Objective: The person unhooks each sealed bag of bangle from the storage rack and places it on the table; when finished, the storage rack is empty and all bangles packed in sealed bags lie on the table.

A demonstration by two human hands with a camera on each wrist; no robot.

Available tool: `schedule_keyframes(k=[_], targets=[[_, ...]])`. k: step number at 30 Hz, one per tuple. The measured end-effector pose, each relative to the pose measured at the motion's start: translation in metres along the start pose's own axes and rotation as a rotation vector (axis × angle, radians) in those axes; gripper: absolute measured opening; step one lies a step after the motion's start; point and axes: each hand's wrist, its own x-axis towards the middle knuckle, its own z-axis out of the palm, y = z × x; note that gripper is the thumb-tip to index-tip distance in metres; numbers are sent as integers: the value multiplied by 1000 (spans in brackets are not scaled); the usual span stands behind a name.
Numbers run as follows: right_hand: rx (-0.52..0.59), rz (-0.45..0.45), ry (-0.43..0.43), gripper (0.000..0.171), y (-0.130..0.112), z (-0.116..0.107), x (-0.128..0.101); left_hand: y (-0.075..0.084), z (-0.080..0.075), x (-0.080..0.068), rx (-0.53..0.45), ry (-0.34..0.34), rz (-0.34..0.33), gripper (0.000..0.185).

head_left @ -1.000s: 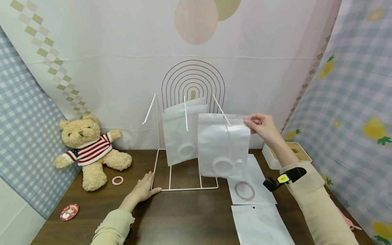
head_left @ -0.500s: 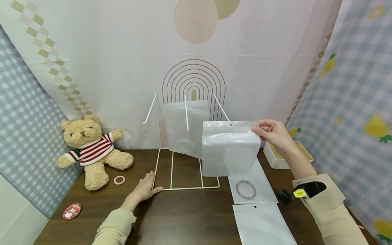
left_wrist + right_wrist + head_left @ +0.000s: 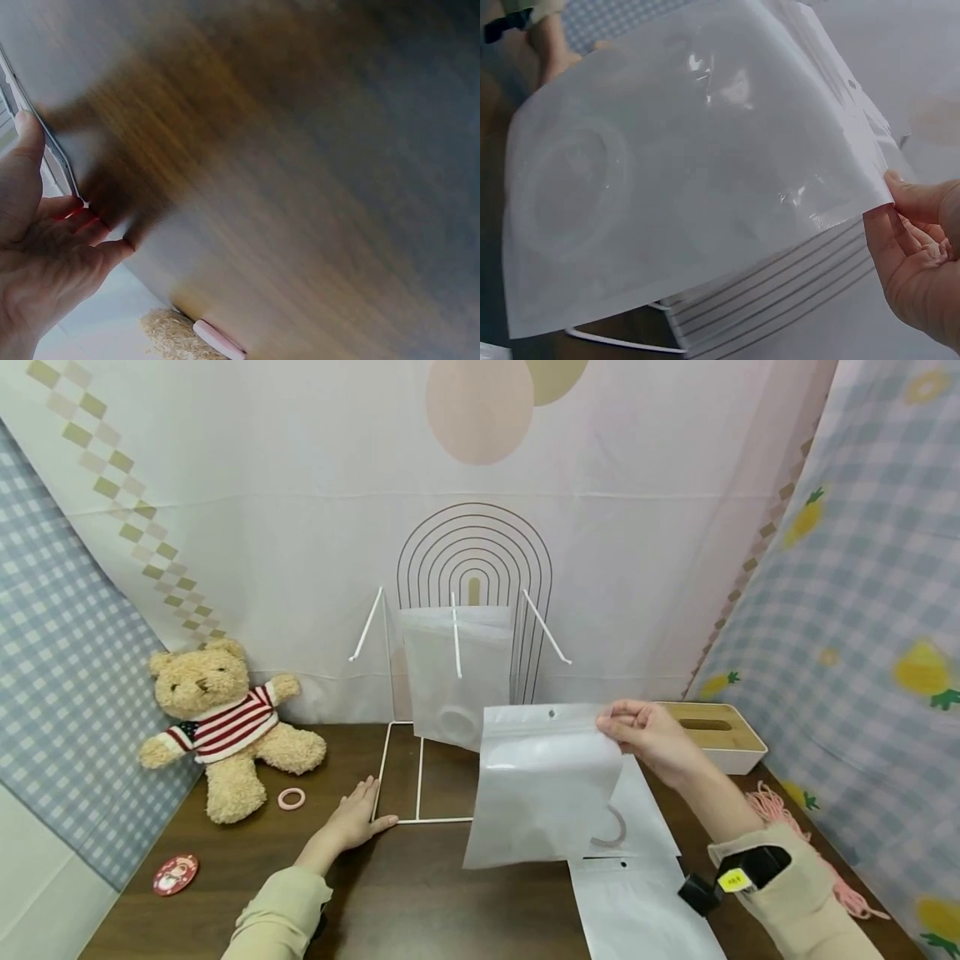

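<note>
The left hand point(image 3: 348, 818) and right hand point(image 3: 651, 742) are bare. The left sleeve point(image 3: 279, 914) is pale cream, loose and softly creased; the right sleeve point(image 3: 813, 902) looks more beige, with a wide cuff. At the right cuff sits a black band point(image 3: 767, 865) bearing a yellow label point(image 3: 734, 881), its dark print too small to read, and a squarish black block point(image 3: 699, 894). A black piece point(image 3: 321, 923) shows beside the left cuff.

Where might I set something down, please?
Bare brown tabletop: between the beige left sleeve and flat white plastic bags, and between that sleeve and the round red badge. Crowded: the right, with those bags and bundled pink cord.
</note>
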Motion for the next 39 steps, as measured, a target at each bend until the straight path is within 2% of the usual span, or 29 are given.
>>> schedule_keyframes(k=[4, 9, 16, 21, 33, 35, 39], targets=[[-10, 98, -16, 15, 32, 10, 5, 0, -2, 0, 12, -4, -1, 78], [-59, 193, 45, 1, 67, 19, 20, 1, -4, 0, 6, -3, 5, 77], [-157, 239, 143, 26, 102, 26, 36, 1, -3, 1, 10, -10, 4, 78], [-230, 252, 170, 28, 117, 30, 38, 1, -1, 2, 3, -5, 4, 77], [-406, 406, -76, 13, 139, 47, 20, 0, 1, -1, -17, 0, -8, 77], [-449, 423, -119, 12, 141, 48, 17, 0, 1, -2, -17, 1, -8, 77], [-604, 449, -170, 8, 140, 51, 12, 1, -1, -3, -18, 2, -9, 77]])
